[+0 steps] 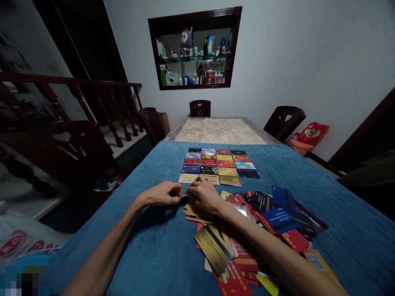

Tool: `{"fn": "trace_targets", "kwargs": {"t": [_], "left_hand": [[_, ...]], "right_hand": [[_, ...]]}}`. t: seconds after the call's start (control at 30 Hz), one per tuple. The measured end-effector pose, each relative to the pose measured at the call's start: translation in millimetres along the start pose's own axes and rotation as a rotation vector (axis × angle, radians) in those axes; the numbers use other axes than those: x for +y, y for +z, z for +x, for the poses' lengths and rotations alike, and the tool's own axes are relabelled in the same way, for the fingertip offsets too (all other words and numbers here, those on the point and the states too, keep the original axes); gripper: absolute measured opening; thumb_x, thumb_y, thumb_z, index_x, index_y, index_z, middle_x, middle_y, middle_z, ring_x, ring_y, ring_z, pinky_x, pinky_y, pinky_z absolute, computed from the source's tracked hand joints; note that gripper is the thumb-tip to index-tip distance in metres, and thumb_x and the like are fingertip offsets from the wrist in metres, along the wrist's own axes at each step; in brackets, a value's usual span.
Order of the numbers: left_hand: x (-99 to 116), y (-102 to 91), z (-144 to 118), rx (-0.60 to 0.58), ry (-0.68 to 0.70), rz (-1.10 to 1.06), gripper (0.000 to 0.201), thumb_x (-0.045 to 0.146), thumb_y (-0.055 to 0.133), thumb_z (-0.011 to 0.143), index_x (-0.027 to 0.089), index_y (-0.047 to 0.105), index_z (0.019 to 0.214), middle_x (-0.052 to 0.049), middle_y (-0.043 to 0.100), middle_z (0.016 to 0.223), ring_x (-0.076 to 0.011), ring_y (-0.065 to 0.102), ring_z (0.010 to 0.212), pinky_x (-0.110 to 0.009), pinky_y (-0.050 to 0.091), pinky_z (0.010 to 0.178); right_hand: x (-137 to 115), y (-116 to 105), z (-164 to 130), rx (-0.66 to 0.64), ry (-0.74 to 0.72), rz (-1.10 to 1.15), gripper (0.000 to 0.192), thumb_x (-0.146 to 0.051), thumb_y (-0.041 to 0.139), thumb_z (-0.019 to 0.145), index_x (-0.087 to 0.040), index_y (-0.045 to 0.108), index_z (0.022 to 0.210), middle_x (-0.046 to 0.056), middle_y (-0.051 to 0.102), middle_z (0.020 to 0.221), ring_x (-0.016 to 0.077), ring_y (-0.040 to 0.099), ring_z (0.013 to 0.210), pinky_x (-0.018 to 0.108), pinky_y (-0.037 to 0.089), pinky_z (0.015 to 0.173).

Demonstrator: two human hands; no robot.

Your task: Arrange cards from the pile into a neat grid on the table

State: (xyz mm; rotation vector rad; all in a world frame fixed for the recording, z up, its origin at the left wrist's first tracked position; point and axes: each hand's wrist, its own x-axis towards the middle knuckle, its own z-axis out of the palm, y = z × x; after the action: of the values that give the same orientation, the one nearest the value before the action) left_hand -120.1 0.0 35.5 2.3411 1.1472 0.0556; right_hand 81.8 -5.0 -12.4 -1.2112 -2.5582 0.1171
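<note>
A thin card (184, 196), seen nearly edge-on, spans the gap between my two hands just above the blue cloth. My left hand (166, 193) pinches its left end between thumb and curled fingers. The fingers of my right hand (203, 194) close on its other end. Beyond them lie rows of plastic cards (209, 162) in red, gold, blue and black, laid side by side in a grid. Under and around my right forearm spreads a loose heap of cards, with a gold card (212, 248) and a blue card (280, 220) on top.
A blue cloth (148, 255) covers the near part of the table, and a patterned tabletop (219, 129) shows past it. Chairs (285, 121) stand around the table. At left are a wooden railing (77, 80) and a white plastic bag (24, 234).
</note>
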Motion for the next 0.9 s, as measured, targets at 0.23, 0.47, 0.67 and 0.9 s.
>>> {"fn": "trace_targets", "kwargs": {"t": [0.23,0.47,0.67,0.9], "left_hand": [[-6.4,-1.7,2.0,0.165,0.014,-0.056,0.026,0.035,0.051,0.082,0.015,0.068,0.083,-0.002,0.068,0.078,-0.0157,0.058,0.075,-0.023,0.042,0.068],[-11.2,-0.2,6.8,0.25,0.056,0.02,0.03,0.032,0.047,0.083,0.013,0.07,0.081,-0.002,0.069,0.081,-0.0164,0.06,0.076,-0.024,0.041,0.069],[-20.9,4.7,12.3,0.289,0.052,0.082,0.03,0.027,0.045,0.083,0.013,0.071,0.083,-0.004,0.07,0.081,-0.0169,0.061,0.075,-0.024,0.041,0.069],[-26.0,6.9,14.9,0.364,0.013,0.037,0.029,0.027,0.049,0.083,0.013,0.074,0.088,-0.005,0.073,0.086,-0.0178,0.063,0.077,-0.025,0.045,0.072]], "right_hand": [[6.0,6.0,1.3,0.03,0.088,0.051,0.024,-0.018,0.055,0.088,-0.023,0.068,0.107,0.007,0.07,0.099,0.0232,0.05,0.103,0.034,0.032,0.083],[8.3,13.7,2.6,0.08,0.123,0.037,0.035,-0.016,0.053,0.089,-0.025,0.058,0.122,0.007,0.068,0.104,0.0236,0.055,0.102,0.033,0.033,0.083],[8.0,14.1,2.9,0.066,0.123,0.028,0.041,-0.015,0.05,0.089,-0.024,0.052,0.129,0.008,0.068,0.115,0.0254,0.055,0.106,0.035,0.033,0.086],[4.9,12.5,1.5,0.059,0.089,-0.039,0.051,-0.02,0.055,0.086,-0.022,0.046,0.136,0.01,0.063,0.124,0.0274,0.052,0.109,0.037,0.034,0.087]]}}
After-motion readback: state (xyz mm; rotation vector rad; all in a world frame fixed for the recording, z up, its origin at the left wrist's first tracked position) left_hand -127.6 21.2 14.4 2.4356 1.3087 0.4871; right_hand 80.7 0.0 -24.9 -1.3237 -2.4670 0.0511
